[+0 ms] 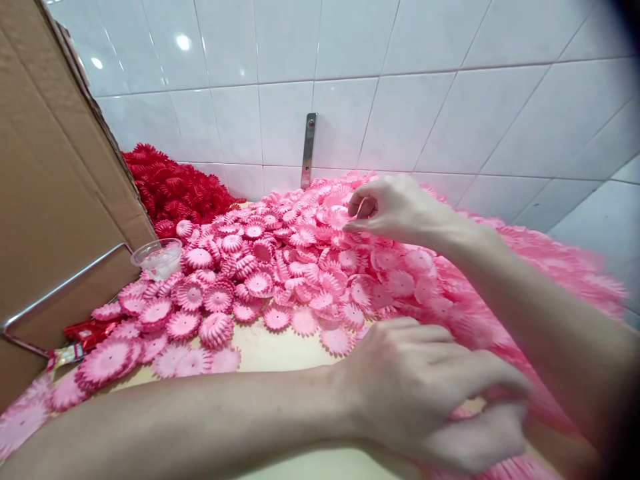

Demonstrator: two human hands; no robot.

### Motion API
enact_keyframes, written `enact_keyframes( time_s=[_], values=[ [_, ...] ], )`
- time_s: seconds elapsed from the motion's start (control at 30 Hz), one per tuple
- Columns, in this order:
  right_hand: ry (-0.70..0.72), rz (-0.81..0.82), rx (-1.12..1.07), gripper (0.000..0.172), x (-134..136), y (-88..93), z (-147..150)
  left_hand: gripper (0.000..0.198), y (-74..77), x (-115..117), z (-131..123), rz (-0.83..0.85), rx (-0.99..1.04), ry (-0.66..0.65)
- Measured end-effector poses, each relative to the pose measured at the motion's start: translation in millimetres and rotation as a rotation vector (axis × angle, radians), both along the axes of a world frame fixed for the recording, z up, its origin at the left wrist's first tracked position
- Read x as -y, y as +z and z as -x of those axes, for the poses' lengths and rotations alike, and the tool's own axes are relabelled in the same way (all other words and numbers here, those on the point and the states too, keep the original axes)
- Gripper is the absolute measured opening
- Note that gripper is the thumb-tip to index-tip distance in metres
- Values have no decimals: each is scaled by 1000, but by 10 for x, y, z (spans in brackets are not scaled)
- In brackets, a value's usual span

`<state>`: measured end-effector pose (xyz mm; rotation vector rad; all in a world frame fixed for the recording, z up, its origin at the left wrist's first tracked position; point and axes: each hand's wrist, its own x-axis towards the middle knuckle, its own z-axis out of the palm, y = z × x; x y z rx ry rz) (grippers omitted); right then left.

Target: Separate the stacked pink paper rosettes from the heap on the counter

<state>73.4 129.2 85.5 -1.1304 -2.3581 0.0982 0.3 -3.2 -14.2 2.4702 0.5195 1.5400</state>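
Loose pink scalloped discs, like layers of artificial flowers, form a big pile (310,267) across the table. My right hand (387,210) hovers over the back of this pile, its fingers curled and its thumb a little apart from them. Nothing shows between those fingertips. In front, my left hand (425,393) reaches across to the right, low over the pink pieces. Its bent fingers and thumb are blurred, and whether they hold a disc cannot be made out.
Red petal pieces (173,183) are heaped at the back left. A clear plastic cup (159,259) stands beside a cardboard box (65,147) with a metal wire handle. Red wrappers (89,333) lie near it. A metal bracket (309,150) is fixed to the white tiled wall (350,40).
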Motion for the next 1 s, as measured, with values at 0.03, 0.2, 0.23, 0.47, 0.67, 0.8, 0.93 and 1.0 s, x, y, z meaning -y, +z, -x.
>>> enact_keyframes(
  time_s=[0.03, 0.2, 0.23, 0.47, 0.67, 0.8, 0.93, 1.0],
  values=[
    [-8, -6, 8, 9, -1, 0, -2, 16, 1, 0, -2, -5, 20, 0],
    [-50, -177, 9, 19, 42, 22, 52, 18, 18, 4, 11, 17, 52, -11],
    [-61, -245, 16, 21, 48, 28, 58, 18, 22, 6, 15, 27, 56, -15],
    [196, 80, 323, 8, 9, -60, 47, 17, 25, 15, 11, 57, 70, -50],
    [114, 120, 285, 17, -23, -89, 56, 14, 35, 26, 12, 97, 41, -60],
    [103, 247, 76, 20, 21, 68, -32, 10, 65, 3, 29, 217, 82, -70],
    [151, 396, 27, 29, 38, 219, -216, 6, 92, -100, 41, 590, 409, 22],
    [179, 437, 73, 28, 65, 291, -311, 13, 99, -172, 40, 746, 617, 103]
  ],
)
